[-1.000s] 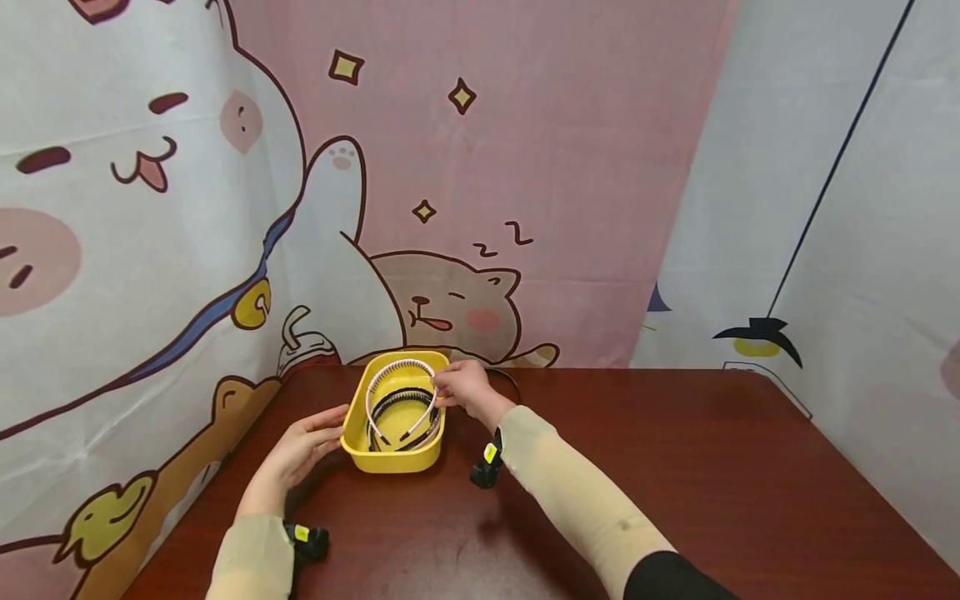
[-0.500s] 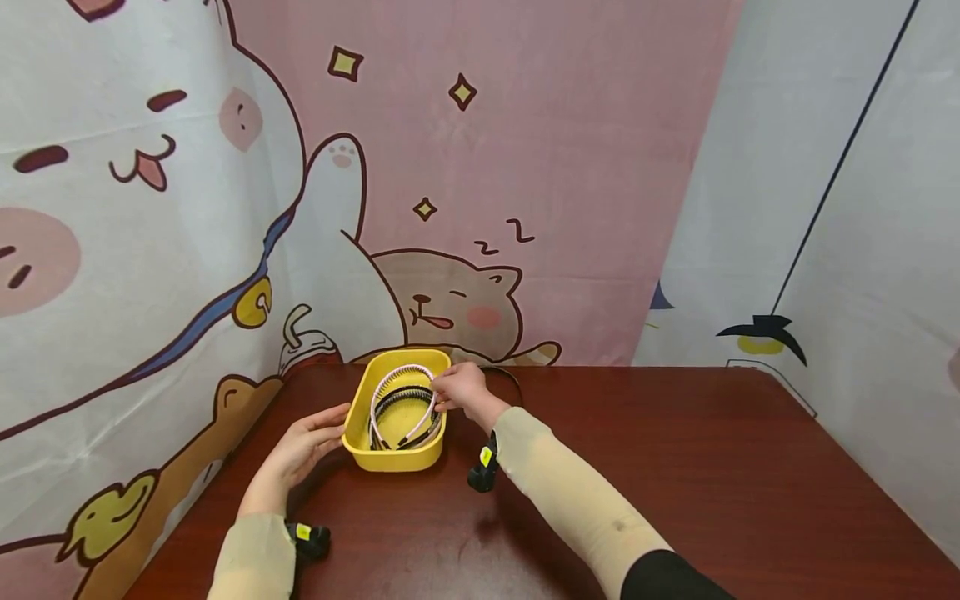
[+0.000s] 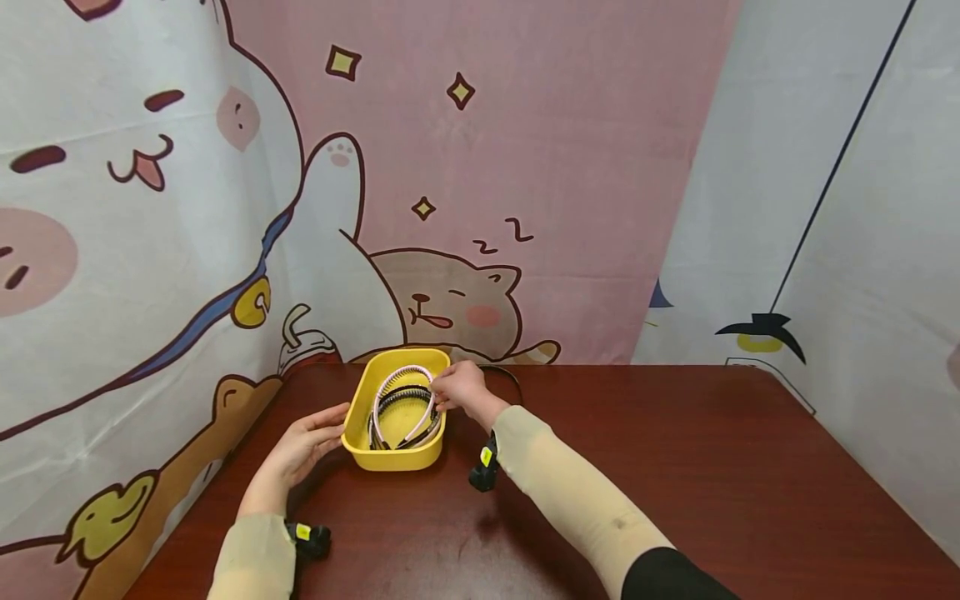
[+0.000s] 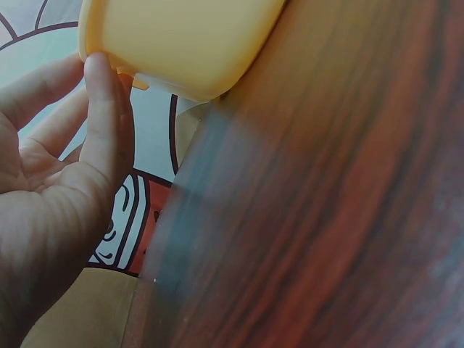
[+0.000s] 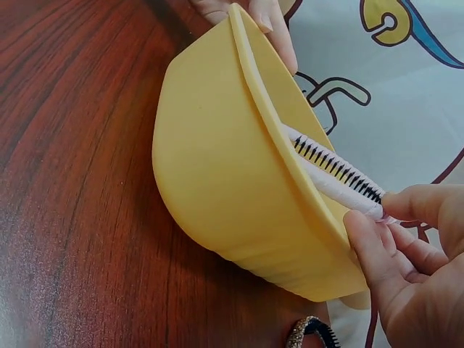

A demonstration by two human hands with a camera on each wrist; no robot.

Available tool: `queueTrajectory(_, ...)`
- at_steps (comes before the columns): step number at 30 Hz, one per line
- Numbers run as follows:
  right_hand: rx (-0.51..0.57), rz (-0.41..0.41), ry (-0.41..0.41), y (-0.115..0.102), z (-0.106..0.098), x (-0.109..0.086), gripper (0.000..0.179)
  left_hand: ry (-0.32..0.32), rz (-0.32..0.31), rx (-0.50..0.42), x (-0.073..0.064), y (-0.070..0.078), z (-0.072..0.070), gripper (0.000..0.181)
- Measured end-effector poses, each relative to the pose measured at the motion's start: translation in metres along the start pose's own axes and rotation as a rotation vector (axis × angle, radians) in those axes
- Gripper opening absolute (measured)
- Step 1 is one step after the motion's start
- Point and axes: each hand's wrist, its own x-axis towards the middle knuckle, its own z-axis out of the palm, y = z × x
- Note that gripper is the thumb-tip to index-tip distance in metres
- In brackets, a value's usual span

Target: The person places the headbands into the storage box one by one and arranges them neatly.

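A yellow plastic tub (image 3: 393, 461) stands on the table, with a few headbands inside. My right hand (image 3: 463, 390) pinches a pale pink toothed headband (image 3: 377, 412) between thumb and fingers at the tub's right rim. That headband (image 5: 341, 190) has black comb teeth along its inner side and leans within the tub. Beneath it lies a black toothed headband (image 3: 405, 392); other bands there overlap and are hard to separate. On the tub's left side, the fingertips of my left hand (image 3: 303, 446) touch its outer wall near the rim, fingers mostly extended.
Behind my right hand, a thin dark headband (image 3: 512, 381) lies on the brown table (image 3: 637, 467); up close this band (image 5: 301, 332) looks glittery. A cartoon-printed cloth (image 3: 570, 208) hangs right behind the table's back edge.
The pale pink headband has sunk slightly lower and shifted a little right in the tub, still held by my right hand. My left hand stays at the tub's side.
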Motion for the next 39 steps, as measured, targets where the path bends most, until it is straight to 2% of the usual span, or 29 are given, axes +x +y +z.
queueTrajectory(14,-0.029,-0.028,-0.012,0.004,-0.010,0.002,0.006,-0.010,0.013,0.000,0.002,0.001,0.002,0.057)
queueTrajectory(20,-0.057,-0.028,-0.019,0.002,-0.020,0.002,0.009,-0.012,0.011,0.000,0.001,0.002,0.002,0.058)
queueTrajectory(33,-0.110,-0.043,0.040,-0.009,-0.064,0.007,0.017,-0.022,0.005,-0.009,-0.002,0.003,-0.002,0.061)
queueTrajectory(39,-0.151,-0.080,0.069,-0.010,-0.089,0.008,0.020,-0.029,0.003,-0.016,-0.003,0.001,-0.002,0.060)
